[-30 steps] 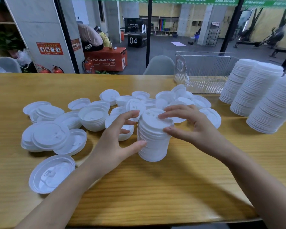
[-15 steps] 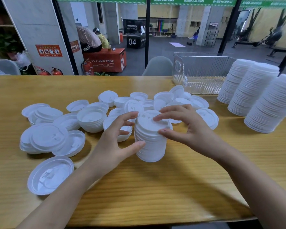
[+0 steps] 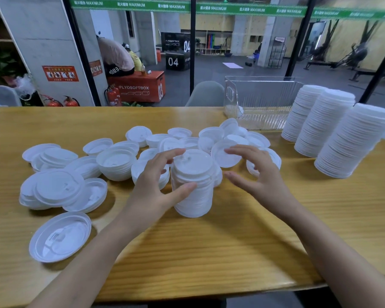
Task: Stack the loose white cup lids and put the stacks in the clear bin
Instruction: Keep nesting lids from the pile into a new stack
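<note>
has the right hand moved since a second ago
Yes: the right hand has drawn rightward off the top of the short lid stack, which it no longer touches.

Two bare forearms reach in from the bottom edge, the left [image 3: 80, 270] from the lower left corner, the right [image 3: 342, 258] from the lower right, angling toward each other. The left hand [image 3: 151, 190] curls around a stack of lids [image 3: 196, 203], thumb pressed to its near side, fingers [image 3: 171, 154] arched round the far side near the top. The right hand [image 3: 262, 181] hovers just beside the stack, apart from it, palm facing left, fingers [image 3: 238, 150] spread and gently bent, holding nothing.
</note>
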Demonstrator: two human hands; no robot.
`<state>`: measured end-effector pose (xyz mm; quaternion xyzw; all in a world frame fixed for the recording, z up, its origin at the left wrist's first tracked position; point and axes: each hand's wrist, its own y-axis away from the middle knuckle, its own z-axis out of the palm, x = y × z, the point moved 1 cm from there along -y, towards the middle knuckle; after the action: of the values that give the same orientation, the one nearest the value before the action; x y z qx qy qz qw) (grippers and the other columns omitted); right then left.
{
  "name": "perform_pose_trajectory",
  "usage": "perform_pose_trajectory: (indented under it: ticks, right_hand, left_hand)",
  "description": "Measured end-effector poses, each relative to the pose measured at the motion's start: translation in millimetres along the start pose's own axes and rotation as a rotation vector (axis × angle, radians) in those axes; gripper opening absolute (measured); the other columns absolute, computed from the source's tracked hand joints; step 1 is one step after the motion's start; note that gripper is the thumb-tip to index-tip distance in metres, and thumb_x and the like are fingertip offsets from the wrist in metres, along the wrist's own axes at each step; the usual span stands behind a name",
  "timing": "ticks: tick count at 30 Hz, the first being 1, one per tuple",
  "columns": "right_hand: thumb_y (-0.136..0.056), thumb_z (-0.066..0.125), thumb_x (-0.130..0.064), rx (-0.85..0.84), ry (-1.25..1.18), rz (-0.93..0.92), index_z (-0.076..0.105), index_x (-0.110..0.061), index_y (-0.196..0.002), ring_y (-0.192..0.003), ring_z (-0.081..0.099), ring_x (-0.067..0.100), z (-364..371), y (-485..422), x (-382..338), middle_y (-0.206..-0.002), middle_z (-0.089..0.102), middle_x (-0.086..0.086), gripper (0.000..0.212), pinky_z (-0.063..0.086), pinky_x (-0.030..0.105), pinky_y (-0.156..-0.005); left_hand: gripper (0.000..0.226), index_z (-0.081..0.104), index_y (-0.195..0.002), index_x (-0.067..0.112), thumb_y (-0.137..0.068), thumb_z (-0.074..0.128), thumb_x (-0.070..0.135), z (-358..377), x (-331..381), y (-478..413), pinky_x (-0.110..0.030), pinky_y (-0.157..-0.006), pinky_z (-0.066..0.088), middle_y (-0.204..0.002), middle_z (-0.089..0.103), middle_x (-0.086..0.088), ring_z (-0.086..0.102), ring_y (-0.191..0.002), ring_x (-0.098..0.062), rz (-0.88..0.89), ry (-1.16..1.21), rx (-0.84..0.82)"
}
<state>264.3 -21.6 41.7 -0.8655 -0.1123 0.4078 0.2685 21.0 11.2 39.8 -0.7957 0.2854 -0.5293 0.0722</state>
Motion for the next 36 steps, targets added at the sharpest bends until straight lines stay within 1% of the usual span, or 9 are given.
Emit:
perform_pose_trajectory:
  ticks: [2, 5, 7, 10, 15, 20, 27, 31, 36]
  right_hand:
    - [-0.079, 0.073, -0.04, 0.103, 0.127, 0.004, 0.065, -0.027, -0.119, -0.113, 0.044, -0.004, -10.7, 0.2, 19.5, -0.125, 0.058, -0.021, 0.042, 0.035, 0.024, -0.097]
    - [-0.079, 0.081, -0.029, 0.194, 0.417, 0.1, 0.067, -0.022, -0.121, -0.116, 0.043, 0.026, -23.6, -1.6, 46.2, -0.134, 0.057, -0.004, 0.045, 0.032, 0.037, -0.097]
    - [-0.079, 0.08, -0.033, 0.179, 0.574, 0.194, 0.065, -0.025, -0.125, -0.121, 0.039, 0.034, -27.4, -0.3, 58.4, -0.143, 0.051, 0.0, 0.049, 0.031, 0.045, -0.097]
    - [-0.081, 0.075, -0.044, 0.109, 0.701, 0.261, 0.062, -0.03, -0.129, -0.127, 0.034, 0.035, -27.7, 2.8, 68.1, -0.149, 0.044, 0.0, 0.052, 0.03, 0.05, -0.099]
    - [-0.081, 0.075, -0.042, 0.108, 0.744, 0.294, 0.061, -0.032, -0.13, -0.127, 0.036, 0.035, -29.8, 2.4, 71.5, -0.147, 0.047, 0.0, 0.052, 0.03, 0.048, -0.098]
    - [-0.079, 0.076, -0.044, 0.141, 0.615, 0.309, 0.064, -0.034, -0.124, -0.124, 0.039, 0.028, -29.2, 2.9, 67.0, -0.138, 0.053, -0.004, 0.048, 0.029, 0.043, -0.096]
    - [-0.079, 0.079, -0.036, 0.206, 0.092, 0.336, 0.065, -0.043, -0.11, -0.124, 0.04, 0.017, -28.3, 5.0, 41.7, -0.12, 0.058, -0.02, 0.034, 0.033, 0.034, -0.104]
    - [-0.073, 0.075, -0.049, 0.149, -0.067, 0.279, 0.069, -0.042, -0.11, -0.12, 0.046, 0.009, -26.4, -0.8, 9.9, -0.118, 0.061, -0.025, 0.038, 0.034, 0.021, -0.09]
    - [-0.073, 0.075, -0.049, -0.068, -0.087, 0.128, 0.068, -0.05, -0.107, -0.123, 0.042, -0.001, -10.5, -16.3, -34.7, -0.123, 0.058, -0.03, 0.035, 0.03, 0.005, -0.088]
  left_hand:
    - [0.062, 0.047, -0.123, 0.058, -0.066, 0.068, 0.062, 0.8, 0.1, -0.2, -0.02, -0.101, 0.038, -0.127, 0.051, 0.032, 0.047, -0.124, 0.001, -0.003, 0.014, 0.005]
    - [0.062, 0.05, -0.126, 0.051, -0.067, 0.069, 0.059, 2.7, 0.2, 0.3, -0.022, -0.101, 0.039, -0.127, 0.052, 0.03, 0.048, -0.125, 0.0, 0.012, 0.032, 0.012]
    - [0.063, 0.051, -0.127, 0.046, -0.068, 0.069, 0.058, 3.6, 0.3, 0.5, -0.02, -0.101, 0.04, -0.127, 0.053, 0.028, 0.047, -0.125, 0.0, 0.021, 0.04, 0.013]
    - [0.063, 0.051, -0.127, 0.044, -0.068, 0.069, 0.057, 4.0, 0.3, 0.2, -0.014, -0.099, 0.04, -0.126, 0.053, 0.029, 0.048, -0.125, 0.002, 0.025, 0.05, 0.011]
    - [0.063, 0.052, -0.126, 0.044, -0.068, 0.069, 0.057, 4.4, 0.2, 0.3, -0.017, -0.097, 0.041, -0.125, 0.054, 0.03, 0.051, -0.123, -0.002, 0.021, 0.066, 0.009]
    - [0.062, 0.053, -0.125, 0.044, -0.067, 0.07, 0.056, 4.3, -0.1, 0.3, -0.011, -0.095, 0.041, -0.123, 0.055, 0.03, 0.052, -0.12, -0.001, 0.022, 0.078, 0.014]
    - [0.071, 0.05, -0.13, 0.046, -0.063, 0.073, 0.059, 3.0, -4.2, -0.2, -0.03, -0.104, 0.043, -0.127, 0.056, 0.024, 0.049, -0.125, -0.001, -0.018, 0.085, 0.021]
    - [0.073, 0.049, -0.131, 0.044, -0.064, 0.073, 0.058, 2.7, -3.3, 0.0, -0.033, -0.105, 0.043, -0.129, 0.055, 0.022, 0.048, -0.125, 0.0, -0.024, 0.083, 0.017]
    - [0.074, 0.047, -0.133, 0.04, -0.065, 0.072, 0.057, 2.6, -0.2, 0.7, -0.024, -0.101, 0.042, -0.128, 0.052, 0.03, 0.046, -0.127, 0.002, -0.013, 0.089, 0.009]
